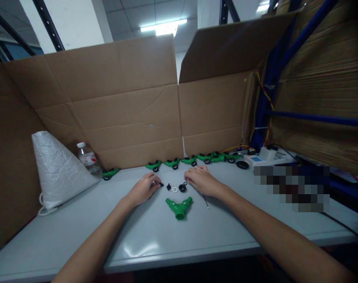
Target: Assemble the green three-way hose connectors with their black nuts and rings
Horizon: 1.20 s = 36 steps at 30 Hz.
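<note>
Far left on the grey counter (78, 232): a white crinkled sack (56, 169), cone-shaped, leaning toward the cardboard wall (122, 114). Just right of it a clear water bottle (89, 159), upright, white cap, red-and-white label. Next, a lone green fitting (110, 173) with a black cap lies near the wall's foot. Left hand (144, 189) rests on the counter, fingers curled narrow, fingertips pinched on a small black part (160, 184); what the part is cannot be told. Just right of that pinch, a short row of loose bits lies between the two hands: a black piece (168, 186), a white ring (175, 189), a black ring (182, 187), close together. Nearer the viewer, below that row, a green Y-shaped fitting (179, 207) lies flat, untouched, its single wide mouth pointing toward the counter's near edge. Behind, along the wall, a line of assembled green fittings (193, 160) with black caps runs rightward. Right hand (201, 180) lies palm down, fingers loosely bent, fingertips just beside the black ring; whether it holds anything I cannot tell. A thin metal pin (206, 202) lies on the counter by that wrist. Farther right: a black ring-like piece (242, 164), a white box (265, 154) with wires, blue racking (285, 78).
</note>
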### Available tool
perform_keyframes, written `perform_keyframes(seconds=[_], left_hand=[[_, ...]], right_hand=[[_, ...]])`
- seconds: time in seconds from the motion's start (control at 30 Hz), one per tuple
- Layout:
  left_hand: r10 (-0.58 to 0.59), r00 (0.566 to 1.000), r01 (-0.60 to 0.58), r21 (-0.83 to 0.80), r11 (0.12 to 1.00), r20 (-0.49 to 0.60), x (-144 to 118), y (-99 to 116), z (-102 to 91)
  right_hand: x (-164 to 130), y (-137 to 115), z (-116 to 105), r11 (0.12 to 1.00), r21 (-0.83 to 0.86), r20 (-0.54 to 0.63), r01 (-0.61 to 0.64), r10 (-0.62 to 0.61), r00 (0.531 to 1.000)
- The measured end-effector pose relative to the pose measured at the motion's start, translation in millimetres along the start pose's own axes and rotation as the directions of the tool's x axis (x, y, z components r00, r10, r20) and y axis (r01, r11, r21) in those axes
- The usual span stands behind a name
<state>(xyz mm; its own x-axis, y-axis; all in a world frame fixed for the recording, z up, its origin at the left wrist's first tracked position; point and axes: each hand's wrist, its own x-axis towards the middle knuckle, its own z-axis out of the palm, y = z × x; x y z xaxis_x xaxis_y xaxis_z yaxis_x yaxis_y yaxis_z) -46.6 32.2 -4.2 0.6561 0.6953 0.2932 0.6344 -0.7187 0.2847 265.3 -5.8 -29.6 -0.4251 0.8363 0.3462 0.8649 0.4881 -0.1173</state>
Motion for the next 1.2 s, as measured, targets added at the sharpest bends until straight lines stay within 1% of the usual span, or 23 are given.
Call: perform_keyframes(seconds=[0.2,0.37,0.57,0.67,0.73,0.77,0.87,0.93,1.03,1.2], left_hand=[[0.019,1.000,-0.020,0.069,0.997,0.013,2,1,0.1],[-0.005,1.000,0.007,0.091,0.996,-0.022,2,-3,6.0],[-0.061,0.995,0.065,0.057,0.996,-0.078,4,0,15.4],[-0.092,0.988,0.096,0.026,0.995,-0.123,4,1,17.6],[-0.092,0.984,0.090,-0.023,0.996,-0.151,4,1,18.1],[-0.075,0.985,0.067,-0.053,0.996,-0.155,4,1,18.2],[0.011,0.991,-0.027,-0.121,0.992,-0.130,3,2,18.1],[0.043,0.994,-0.056,-0.130,0.990,-0.098,3,3,18.0],[0.034,0.997,-0.041,-0.111,0.993,-0.067,3,2,17.5],[-0.003,0.997,-0.001,-0.045,0.999,-0.083,3,-1,14.7]], right_hand=[[0,-1,-1,1.000,0.005,0.014,-0.003,0.003,1.000],[0,0,1,0.999,0.033,0.018,-0.007,0.007,1.000],[2,0,1,0.998,0.053,0.025,-0.023,0.022,0.999],[2,1,0,0.998,0.055,0.029,-0.025,0.024,0.999],[2,2,-1,0.998,0.059,0.033,-0.030,0.028,0.999],[2,3,-1,0.998,0.061,0.034,-0.031,0.028,0.999],[1,3,-2,0.997,0.077,0.037,-0.031,0.028,0.999],[1,2,-3,0.996,0.085,0.038,-0.028,0.025,0.999],[0,0,-4,0.996,0.083,0.029,-0.017,0.014,0.999],[-1,1,-4,0.994,0.106,0.025,-0.015,0.013,1.000]])
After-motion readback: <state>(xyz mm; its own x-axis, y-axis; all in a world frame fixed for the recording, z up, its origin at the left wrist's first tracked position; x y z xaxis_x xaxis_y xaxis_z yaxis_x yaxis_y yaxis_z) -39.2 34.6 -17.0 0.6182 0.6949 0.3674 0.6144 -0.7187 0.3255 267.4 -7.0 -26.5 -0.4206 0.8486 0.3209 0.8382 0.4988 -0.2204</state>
